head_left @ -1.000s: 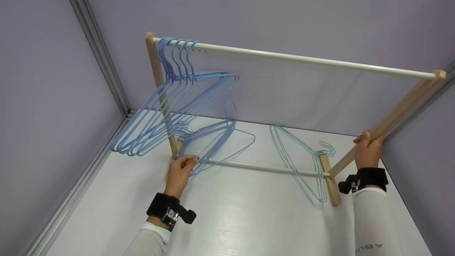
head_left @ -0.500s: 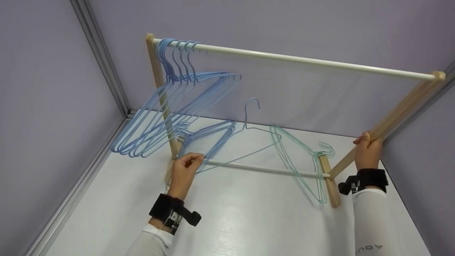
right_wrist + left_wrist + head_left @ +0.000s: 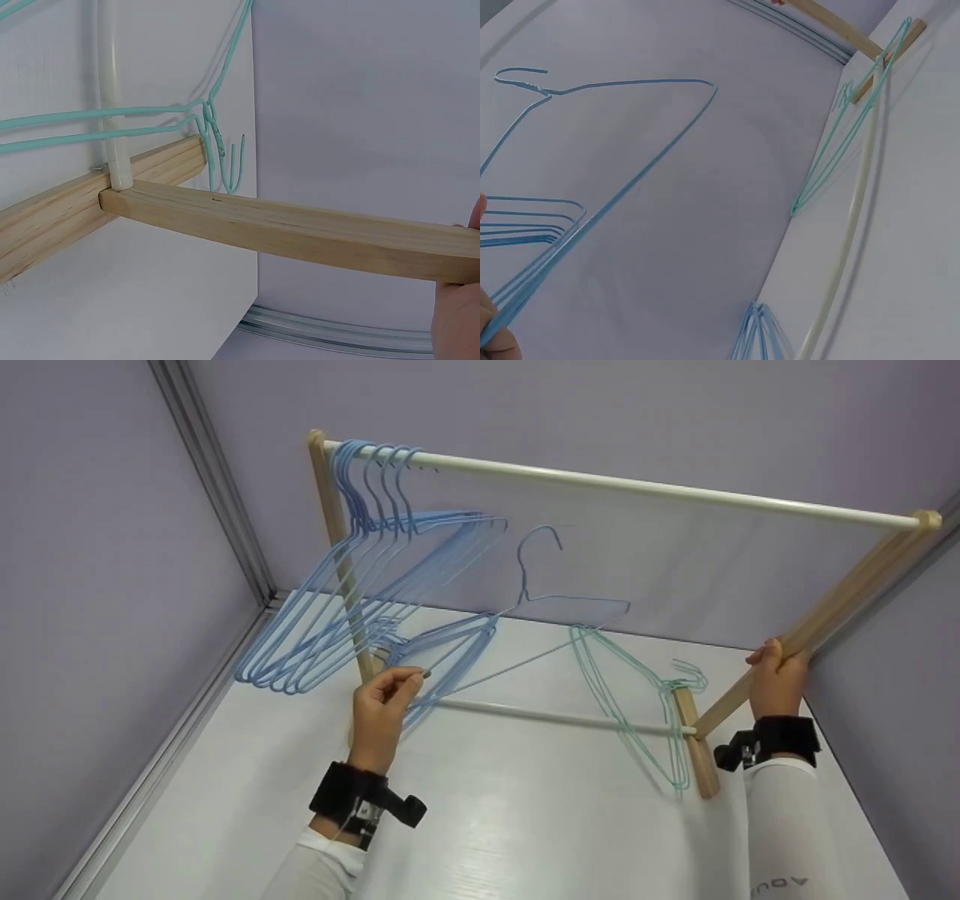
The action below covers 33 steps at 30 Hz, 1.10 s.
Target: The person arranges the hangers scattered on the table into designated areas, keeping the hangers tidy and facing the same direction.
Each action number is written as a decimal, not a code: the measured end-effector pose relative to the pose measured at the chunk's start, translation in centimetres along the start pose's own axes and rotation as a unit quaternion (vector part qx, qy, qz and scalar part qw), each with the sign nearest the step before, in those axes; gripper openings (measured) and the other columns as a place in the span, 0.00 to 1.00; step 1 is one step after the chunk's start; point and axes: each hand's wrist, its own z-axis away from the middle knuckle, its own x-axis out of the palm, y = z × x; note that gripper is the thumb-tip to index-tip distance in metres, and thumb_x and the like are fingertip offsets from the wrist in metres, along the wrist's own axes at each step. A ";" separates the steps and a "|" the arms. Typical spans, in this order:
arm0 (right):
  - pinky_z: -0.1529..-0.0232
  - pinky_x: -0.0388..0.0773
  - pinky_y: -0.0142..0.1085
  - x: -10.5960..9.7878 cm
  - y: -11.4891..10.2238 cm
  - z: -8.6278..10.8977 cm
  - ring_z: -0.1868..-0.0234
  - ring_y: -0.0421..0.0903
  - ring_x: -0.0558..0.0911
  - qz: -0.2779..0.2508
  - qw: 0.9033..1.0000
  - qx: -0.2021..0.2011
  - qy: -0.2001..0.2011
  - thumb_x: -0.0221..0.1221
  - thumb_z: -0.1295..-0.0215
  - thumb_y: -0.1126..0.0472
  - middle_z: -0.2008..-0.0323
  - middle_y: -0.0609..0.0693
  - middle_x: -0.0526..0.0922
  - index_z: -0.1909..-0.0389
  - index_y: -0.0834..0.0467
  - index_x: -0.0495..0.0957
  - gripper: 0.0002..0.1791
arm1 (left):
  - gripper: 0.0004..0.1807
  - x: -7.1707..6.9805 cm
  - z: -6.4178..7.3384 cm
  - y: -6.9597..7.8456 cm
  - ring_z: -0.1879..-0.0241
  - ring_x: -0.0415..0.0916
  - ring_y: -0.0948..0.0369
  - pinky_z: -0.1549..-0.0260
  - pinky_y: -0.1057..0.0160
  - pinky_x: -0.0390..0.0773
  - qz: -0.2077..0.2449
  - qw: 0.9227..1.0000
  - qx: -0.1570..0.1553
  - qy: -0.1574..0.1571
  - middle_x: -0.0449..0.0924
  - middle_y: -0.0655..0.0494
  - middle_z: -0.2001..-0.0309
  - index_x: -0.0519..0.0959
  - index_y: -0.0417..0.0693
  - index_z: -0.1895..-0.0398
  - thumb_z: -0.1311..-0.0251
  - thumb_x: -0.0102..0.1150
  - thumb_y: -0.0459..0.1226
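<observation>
My left hand (image 3: 384, 712) pinches one blue wire hanger (image 3: 539, 598) by its lower left corner, fingertips and thumb together. The hanger's hook points up, below the level of the white top rail (image 3: 622, 486). In the left wrist view the same hanger (image 3: 641, 81) stretches out from the fingers at the left edge. My right hand (image 3: 778, 679) grips the wooden right upright (image 3: 847, 581) of the rack partway up; only part of that hand (image 3: 459, 319) shows in the right wrist view. Several blue hangers (image 3: 375, 525) hang at the top rail's left end.
More blue hangers (image 3: 450, 660) lie at the rack's lower left, across the white lower bar (image 3: 540, 714). Green wire hangers (image 3: 622, 690) lean by the right wooden foot (image 3: 697, 750). Grey walls (image 3: 112, 510) enclose the white table (image 3: 480, 817) at the back and sides.
The held blue hanger has risen and shifted right, away from the hangers on the table, its hook turning upright. My left hand has moved slightly up. The right hand stays on the upright.
</observation>
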 end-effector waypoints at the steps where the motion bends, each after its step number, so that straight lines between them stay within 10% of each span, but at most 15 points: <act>1: 0.52 0.62 0.30 0.0 0.0 0.0 0.64 0.38 0.70 0.001 1.000 0.001 0.000 0.41 0.19 0.59 0.72 0.42 0.72 0.58 0.54 0.65 0.06 | 0.09 -0.1 0.0 0.2 0.71 0.70 0.63 0.68 0.67 0.70 0.000 1.000 0.006 0.000 0.81 0.55 0.70 0.84 0.30 0.58 0.34 0.61 0.30; 17: 0.53 0.63 0.30 0.0 1.2 -0.7 0.64 0.37 0.70 0.005 1.000 0.002 0.003 0.40 0.19 0.58 0.72 0.42 0.72 0.56 0.50 0.63 0.04 | 0.10 -0.9 -0.5 3.0 0.70 0.69 0.61 0.68 0.66 0.69 0.002 0.996 0.075 0.042 0.80 0.56 0.68 0.82 0.30 0.55 0.30 0.59 0.31; 33: 0.52 0.63 0.30 0.1 2.1 -1.2 0.64 0.37 0.70 0.022 1.000 -0.001 0.008 0.40 0.19 0.56 0.72 0.41 0.72 0.57 0.51 0.64 0.06 | 0.12 -1.6 -1.2 3.6 0.72 0.67 0.62 0.71 0.69 0.69 0.027 0.995 0.068 0.069 0.77 0.56 0.70 0.82 0.30 0.54 0.29 0.58 0.33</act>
